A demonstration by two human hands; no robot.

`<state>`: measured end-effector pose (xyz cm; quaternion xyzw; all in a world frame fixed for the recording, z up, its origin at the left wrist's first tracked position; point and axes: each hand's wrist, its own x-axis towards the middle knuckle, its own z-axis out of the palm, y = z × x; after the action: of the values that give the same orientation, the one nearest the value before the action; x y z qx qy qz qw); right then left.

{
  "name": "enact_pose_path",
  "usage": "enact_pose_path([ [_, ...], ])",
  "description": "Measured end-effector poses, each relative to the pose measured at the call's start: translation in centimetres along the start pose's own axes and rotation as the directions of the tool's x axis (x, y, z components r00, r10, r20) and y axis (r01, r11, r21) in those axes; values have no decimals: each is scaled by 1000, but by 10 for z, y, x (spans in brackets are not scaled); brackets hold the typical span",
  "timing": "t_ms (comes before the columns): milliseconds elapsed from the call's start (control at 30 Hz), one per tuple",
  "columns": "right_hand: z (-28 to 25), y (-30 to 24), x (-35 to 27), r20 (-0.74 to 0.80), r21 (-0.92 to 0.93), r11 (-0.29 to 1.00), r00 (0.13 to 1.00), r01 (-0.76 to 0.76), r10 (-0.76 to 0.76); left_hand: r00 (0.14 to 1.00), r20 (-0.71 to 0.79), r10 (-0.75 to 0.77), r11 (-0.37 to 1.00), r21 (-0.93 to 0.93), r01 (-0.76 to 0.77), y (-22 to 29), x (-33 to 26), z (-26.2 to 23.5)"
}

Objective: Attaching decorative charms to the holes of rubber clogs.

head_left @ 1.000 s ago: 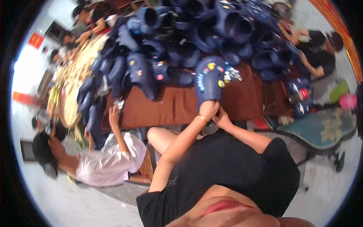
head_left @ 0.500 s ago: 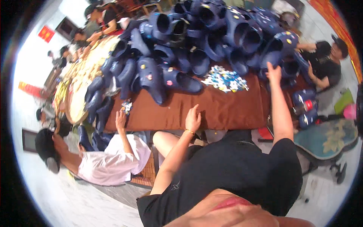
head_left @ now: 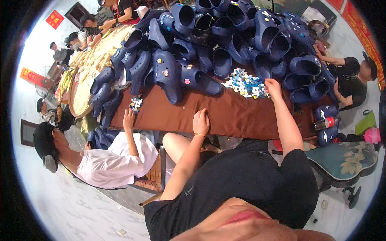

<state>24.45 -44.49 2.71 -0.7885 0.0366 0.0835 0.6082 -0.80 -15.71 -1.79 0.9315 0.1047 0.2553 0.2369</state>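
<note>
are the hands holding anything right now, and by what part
The left hand lies flat on the brown table cloth, holding nothing. The right hand reaches into the pile of small charms; whether it grips one cannot be told.

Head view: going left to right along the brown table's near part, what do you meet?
Co-worker's hand by a small cluster of charms → left hand flat on the brown table → pile of blue-and-white charms → right hand at that pile → dark blue clogs at the right end.
</note>
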Motion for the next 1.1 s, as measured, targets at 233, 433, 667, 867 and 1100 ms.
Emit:
enact_pose_path([
  [233,19,-72,45,-113,237,971,993,14,13,1000,7,0,1000,24,0,3,-1,5],
  [433,24,-82,128,102,758,602,958,-250,269,999,-46,24,1000,-18,-25,-1,-3,5],
  [667,-36,-55,200,233,902,302,937,-308,260,994,-90,57,993,-97,-66,9,4,8],
  [867,14,-89,135,158,853,424,926,-303,343,997,-72,-20,1000,-24,19,-2,-16,-1],
  [1100,4,-31,15,319,564,820,941,-93,-112,997,-82,-9,998,-58,5,4,-1,-2],
])
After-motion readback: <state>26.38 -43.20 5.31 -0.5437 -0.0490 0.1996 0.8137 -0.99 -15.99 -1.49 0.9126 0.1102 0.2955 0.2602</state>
